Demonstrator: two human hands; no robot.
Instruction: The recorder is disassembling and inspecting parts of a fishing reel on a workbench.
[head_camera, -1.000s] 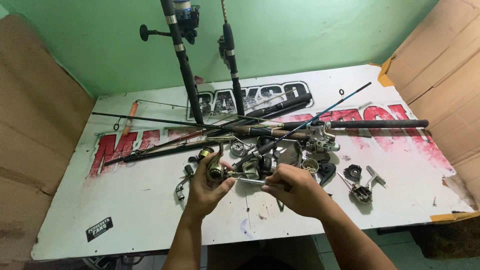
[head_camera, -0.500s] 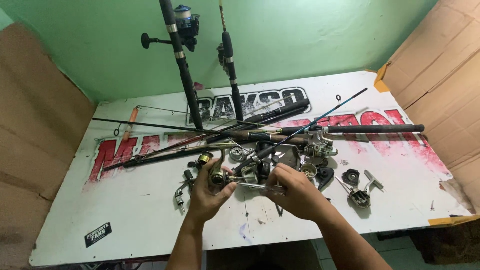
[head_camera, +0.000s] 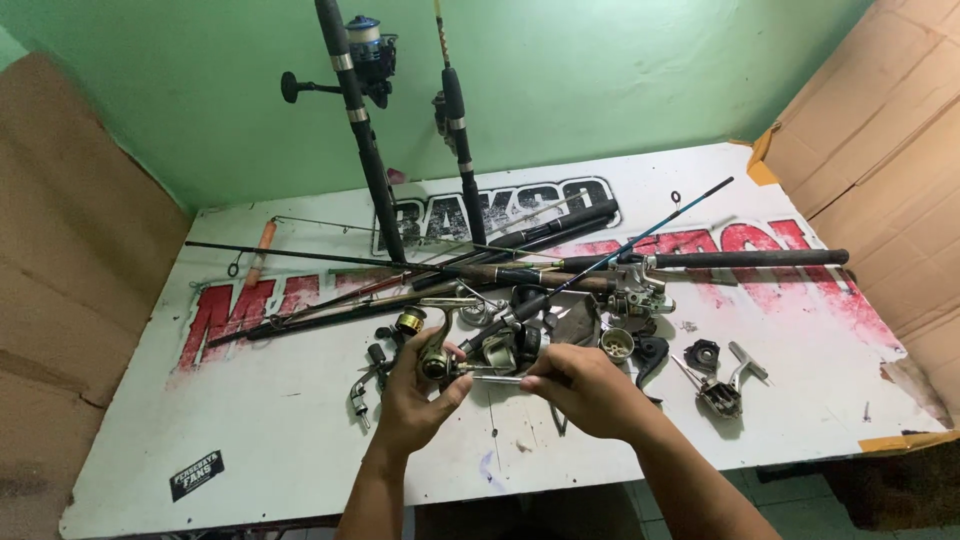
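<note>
Single view, head-worn, looking down and forward across the bench (head_camera: 250, 440) toward the green wall (head_camera: 620, 80). Camera sits near the bench's front edge; both forearms enter from bottom centre, left hand (head_camera: 415, 395) and right hand (head_camera: 585, 385) close below the lens. Cardboard sheets (head_camera: 70, 250) flank either side. Far upright rods (head_camera: 355, 110) run out of the top; floor under the bench hardly visible, perhaps tiled.

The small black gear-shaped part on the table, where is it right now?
In the head view, the small black gear-shaped part lies on the white table to the right of both hands, between the black curved reel piece and the grey metal crank handle.
</note>
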